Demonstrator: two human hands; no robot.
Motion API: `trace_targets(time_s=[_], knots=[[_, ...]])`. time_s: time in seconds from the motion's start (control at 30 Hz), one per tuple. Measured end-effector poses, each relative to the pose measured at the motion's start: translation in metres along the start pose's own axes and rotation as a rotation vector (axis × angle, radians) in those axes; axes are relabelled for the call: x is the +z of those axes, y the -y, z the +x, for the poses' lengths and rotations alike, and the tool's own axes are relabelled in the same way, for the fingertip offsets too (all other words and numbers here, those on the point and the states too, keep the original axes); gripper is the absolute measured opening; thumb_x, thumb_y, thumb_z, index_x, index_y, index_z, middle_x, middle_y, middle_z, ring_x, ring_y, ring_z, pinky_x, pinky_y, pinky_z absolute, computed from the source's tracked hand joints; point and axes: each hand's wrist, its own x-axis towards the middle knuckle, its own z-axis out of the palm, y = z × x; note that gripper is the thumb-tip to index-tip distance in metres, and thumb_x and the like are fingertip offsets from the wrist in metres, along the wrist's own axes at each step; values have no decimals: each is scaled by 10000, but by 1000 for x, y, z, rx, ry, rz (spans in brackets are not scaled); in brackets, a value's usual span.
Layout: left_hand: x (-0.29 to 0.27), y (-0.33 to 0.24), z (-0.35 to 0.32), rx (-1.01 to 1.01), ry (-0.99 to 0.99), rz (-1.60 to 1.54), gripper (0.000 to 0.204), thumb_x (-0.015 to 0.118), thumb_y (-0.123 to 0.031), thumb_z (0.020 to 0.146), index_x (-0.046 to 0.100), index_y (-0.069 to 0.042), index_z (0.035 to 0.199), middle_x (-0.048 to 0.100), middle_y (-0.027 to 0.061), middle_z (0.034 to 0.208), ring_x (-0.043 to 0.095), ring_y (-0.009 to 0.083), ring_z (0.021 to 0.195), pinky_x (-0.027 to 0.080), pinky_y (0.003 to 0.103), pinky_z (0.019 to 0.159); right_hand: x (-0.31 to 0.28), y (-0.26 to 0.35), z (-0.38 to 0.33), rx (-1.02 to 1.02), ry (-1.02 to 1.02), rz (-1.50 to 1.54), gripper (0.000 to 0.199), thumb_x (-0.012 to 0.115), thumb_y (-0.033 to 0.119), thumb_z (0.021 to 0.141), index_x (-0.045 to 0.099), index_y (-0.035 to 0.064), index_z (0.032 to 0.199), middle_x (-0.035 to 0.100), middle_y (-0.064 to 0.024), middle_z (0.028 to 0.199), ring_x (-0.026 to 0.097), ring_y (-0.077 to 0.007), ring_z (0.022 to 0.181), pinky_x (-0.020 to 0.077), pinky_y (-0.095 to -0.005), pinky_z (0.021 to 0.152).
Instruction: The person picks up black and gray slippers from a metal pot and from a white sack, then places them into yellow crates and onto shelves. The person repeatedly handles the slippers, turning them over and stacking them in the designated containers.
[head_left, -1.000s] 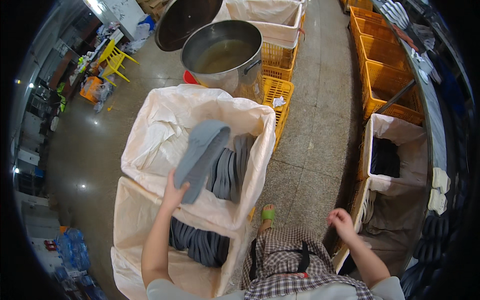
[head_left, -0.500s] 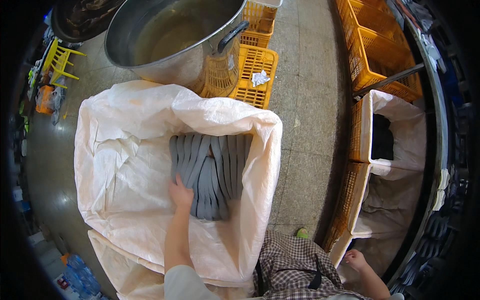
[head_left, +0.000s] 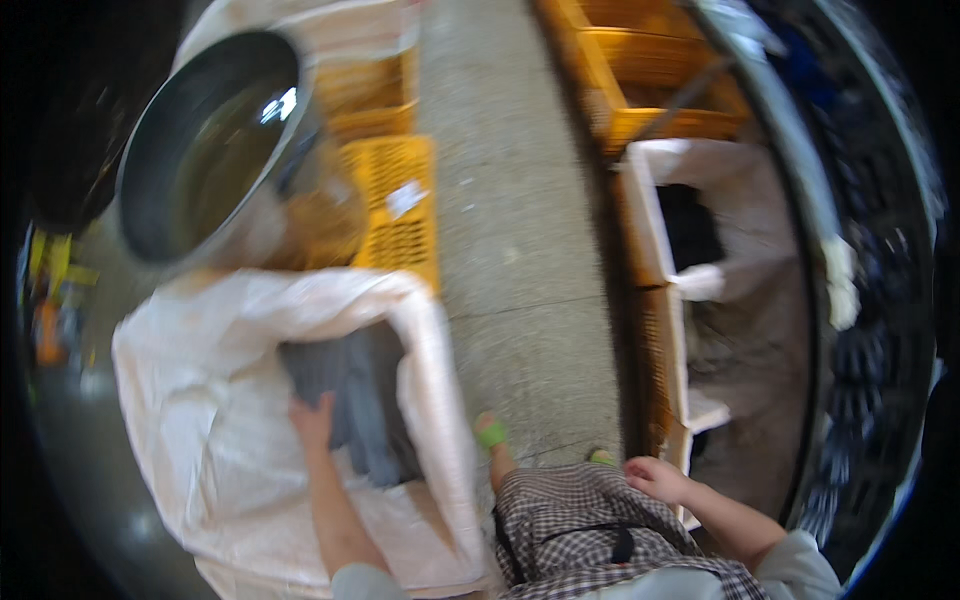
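My left hand (head_left: 313, 418) reaches into a large bin lined with white woven plastic (head_left: 428, 335). Its thumb and fingers look spread, resting at the left edge of a row of long, narrow grey pieces (head_left: 362, 390). The pieces lie side by side on the liner; blur hides what kind they are. At my right side, beside my checked apron (head_left: 575, 505), is my right hand (head_left: 657, 480). Its fingers are loosely bent with nothing visible in them. It is near the rim of the lined crates (head_left: 690, 400) on the right.
Beyond the bin a big metal pot (head_left: 140, 185) holds murky liquid, tilted in view. Next to it is a yellow crate (head_left: 395, 235) with a crumpled white scrap (head_left: 406, 199). Yellow crates (head_left: 650, 60) and a metal rail (head_left: 790, 120) line the right side. Black material (head_left: 690, 225) sits in one lined crate.
The view has swung right, so the bin and pot shift left and blur. My left hand stays at the grey pieces. My right hand has lifted off the right-hand crate rim toward my apron.
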Motion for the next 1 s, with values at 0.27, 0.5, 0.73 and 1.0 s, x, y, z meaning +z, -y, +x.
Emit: trace_targets(time_s=[0.27, 0.5, 0.73, 1.0], knots=[[-163, -193, -44, 417, -751, -559, 378, 518, -213, 901, 481, -19, 1223, 554, 177, 1096, 550, 327, 984, 430, 470, 901, -68, -20, -124, -295, -517, -105, 275, 538, 228, 885, 567, 69, 1108, 618, -122, 1018, 591, -301, 967, 484, -414, 822], [-192, -448, -372, 1338, -613, -719, 372, 588, -79, 895, 429, -6, 1224, 521, 120, 1081, 526, 207, 847, 469, 298, 771, -140, -143, -320, -225, -1796, 112, 169, 628, 92, 810, 628, 79, 979, 629, -77, 888, 610, -213, 812, 507, -332, 726], [-59, -502, -638, 1297, 517, -696, 506, 591, -41, 855, 369, -14, 1309, 441, 111, 1229, 446, 176, 895, 415, 292, 805, -219, -458, -497, 202, -2007, 796, 213, 567, 83, 826, 587, 20, 1029, 635, -53, 867, 582, -134, 759, 461, -258, 675], [29, -515, -805, 1531, 736, -166, 633, 647, -118, 828, 331, 11, 1360, 388, 225, 1346, 412, 365, 1212, 383, 402, 980, -273, -754, -506, 555, -1916, 1487, 329, 628, 193, 819, 555, 75, 1118, 564, -126, 1018, 548, -279, 915, 508, -395, 763]])
